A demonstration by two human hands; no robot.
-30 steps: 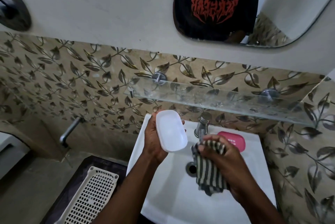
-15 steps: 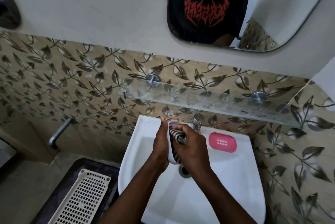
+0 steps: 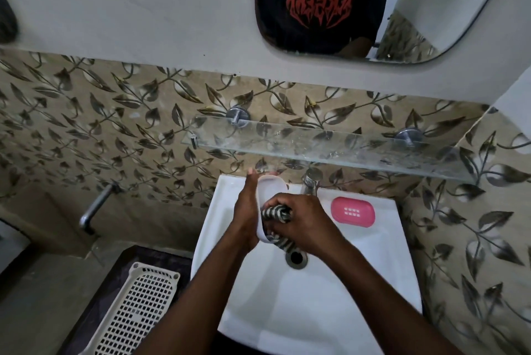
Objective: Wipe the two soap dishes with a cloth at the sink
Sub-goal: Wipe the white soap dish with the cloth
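1. Above the basin of the white sink (image 3: 330, 311), a white soap dish (image 3: 268, 191) is held on edge in the left hand (image 3: 247, 211), with the fingers closed round its far rim.
2. Against the hollow of that dish a striped cloth (image 3: 275, 214) is pressed by the right hand (image 3: 301, 221), which is closed tightly on the bunched fabric.
3. Below the two hands, a tail of the cloth is seen hanging towards the drain (image 3: 296, 258).
4. Just to the right of the right hand, a pink soap dish (image 3: 352, 211) is laid flat on the back ledge of the sink, apart from both hands.
5. Just beyond the right hand, a chrome tap (image 3: 311, 183) is mounted, and a glass shelf (image 3: 330, 142) is fixed above it.
6. Well to the left of the left hand and lower down, a perforated cream basket (image 3: 129, 314) is seen.
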